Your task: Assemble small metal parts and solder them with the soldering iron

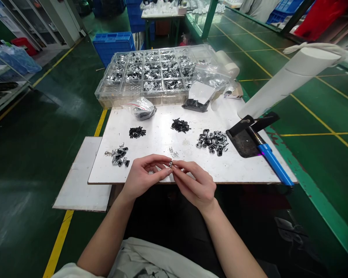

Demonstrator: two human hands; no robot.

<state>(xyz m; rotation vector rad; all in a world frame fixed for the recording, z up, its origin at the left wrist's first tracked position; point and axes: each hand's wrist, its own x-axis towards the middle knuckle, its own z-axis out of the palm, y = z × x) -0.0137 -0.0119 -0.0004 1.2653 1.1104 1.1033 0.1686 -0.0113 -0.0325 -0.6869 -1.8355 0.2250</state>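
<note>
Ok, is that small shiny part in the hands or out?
In: the small part is pinched between the fingertips of the left hand and right hand.

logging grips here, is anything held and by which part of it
The left hand and right hand hold a small shiny piece between their fingers; too small to tell which part each grips.

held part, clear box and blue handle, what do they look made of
Held part: probably shiny metal, from its silvery glint, though too small to be sure. Clear box: likely glossy plastic, given its see-through walls. Blue handle: perhaps plastic, judging by its even colour.
</note>
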